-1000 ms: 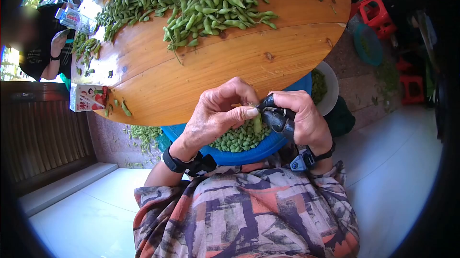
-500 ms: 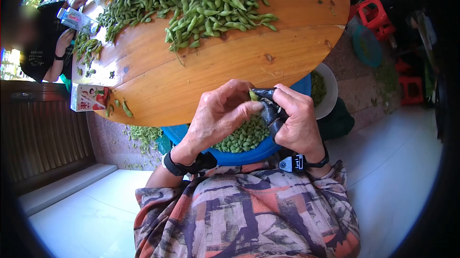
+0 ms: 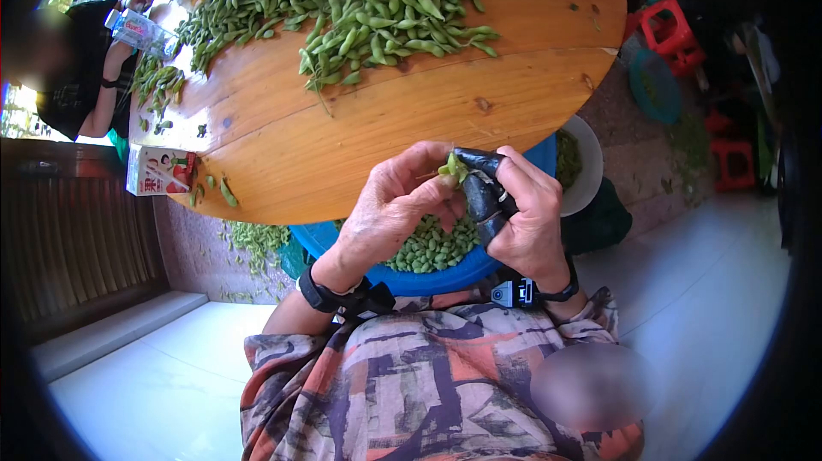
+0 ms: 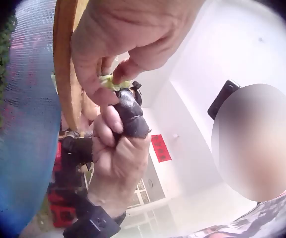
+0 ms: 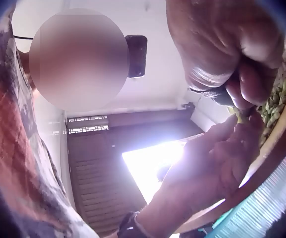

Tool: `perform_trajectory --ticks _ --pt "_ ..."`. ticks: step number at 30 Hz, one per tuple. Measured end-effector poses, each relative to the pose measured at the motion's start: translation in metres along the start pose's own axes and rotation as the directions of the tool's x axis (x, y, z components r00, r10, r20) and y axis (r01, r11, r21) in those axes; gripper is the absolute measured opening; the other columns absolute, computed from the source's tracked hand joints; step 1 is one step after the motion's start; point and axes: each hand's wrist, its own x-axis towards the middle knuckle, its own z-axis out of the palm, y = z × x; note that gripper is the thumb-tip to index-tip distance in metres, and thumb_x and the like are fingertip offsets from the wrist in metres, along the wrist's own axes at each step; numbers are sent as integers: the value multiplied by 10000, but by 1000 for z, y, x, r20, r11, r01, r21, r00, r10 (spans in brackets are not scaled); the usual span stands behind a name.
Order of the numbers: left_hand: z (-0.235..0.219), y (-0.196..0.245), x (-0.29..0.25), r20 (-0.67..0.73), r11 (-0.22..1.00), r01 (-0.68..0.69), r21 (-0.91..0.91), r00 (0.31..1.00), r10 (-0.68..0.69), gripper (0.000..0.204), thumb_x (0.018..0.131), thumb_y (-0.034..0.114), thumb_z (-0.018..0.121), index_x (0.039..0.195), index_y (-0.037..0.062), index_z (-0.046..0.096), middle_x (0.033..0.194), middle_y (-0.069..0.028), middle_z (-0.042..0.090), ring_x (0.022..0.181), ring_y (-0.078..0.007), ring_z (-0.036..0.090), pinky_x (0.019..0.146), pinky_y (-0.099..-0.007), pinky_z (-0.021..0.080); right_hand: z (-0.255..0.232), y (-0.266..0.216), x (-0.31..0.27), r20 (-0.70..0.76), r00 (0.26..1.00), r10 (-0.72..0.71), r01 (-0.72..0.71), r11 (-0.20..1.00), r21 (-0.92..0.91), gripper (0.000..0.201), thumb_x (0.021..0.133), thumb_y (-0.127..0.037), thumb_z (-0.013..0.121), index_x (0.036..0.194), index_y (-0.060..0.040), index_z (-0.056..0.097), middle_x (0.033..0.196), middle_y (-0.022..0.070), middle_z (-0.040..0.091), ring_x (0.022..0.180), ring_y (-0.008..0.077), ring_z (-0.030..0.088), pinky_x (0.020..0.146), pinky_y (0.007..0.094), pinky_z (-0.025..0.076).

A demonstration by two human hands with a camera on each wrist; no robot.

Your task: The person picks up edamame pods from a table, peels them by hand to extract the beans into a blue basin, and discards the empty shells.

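Observation:
An edamame pod (image 3: 452, 167) is pinched between the thumb and fingers of my left hand (image 3: 385, 208), just above the blue basin (image 3: 454, 279). My right hand (image 3: 529, 217) comes in from the other side, pinching the pod's end. Black coverings (image 3: 482, 196) wrap its thumb and index finger. Shelled green beans (image 3: 432, 247) fill the basin below both hands. In the left wrist view, pale green pod (image 4: 114, 82) shows between the left fingertips, against the black-covered thumb. The right wrist view has the pod mostly hidden behind fingers.
A large pile of pods (image 3: 377, 7) covers the far part of the round wooden table (image 3: 385, 136). A drink carton (image 3: 158, 172) stands at its left edge. Past it, another person's hand is at a plastic bottle (image 3: 144, 33). A white bowl (image 3: 591, 161) sits right of the basin.
My right hand has turned more upright, its black-covered fingers shifting left round the pod. The pod has moved up to the fingertips. The other person's hand has moved up to the bottle.

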Motion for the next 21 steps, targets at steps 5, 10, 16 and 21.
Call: perform_trajectory --ticks 5,10,16,21 --pt "7 7 -2 66 986 104 129 991 -113 226 984 81 550 1182 -20 595 967 -64 661 821 -126 643 694 -263 539 -7 7 -1 -77 996 42 -33 993 114 247 698 31 612 944 36 631 777 146 555 679 307 597 618 341 467" --pt "9 30 1 312 780 -102 617 942 -124 152 928 43 591 1062 -21 621 993 -78 660 870 -190 656 807 -312 543 -57 24 -28 -115 933 341 -308 922 233 178 874 -89 542 967 30 637 751 120 571 705 233 631 643 301 473" --pt "18 83 58 485 34 -491 870 867 113 149 861 54 622 986 1 683 942 -156 678 844 -345 664 779 -403 541 -130 59 -39 -307 790 530 -609 624 -490 328 810 45 520 1119 23 627 920 284 652 878 442 639 775 437 499" --pt "-1 83 158 461 -246 -398 884 833 306 123 845 87 634 920 -3 669 886 -148 630 847 -364 630 761 -438 520 -130 63 -35 -400 752 524 -656 540 -527 376 817 42 527 1171 -16 638 972 282 658 934 432 646 801 457 494"
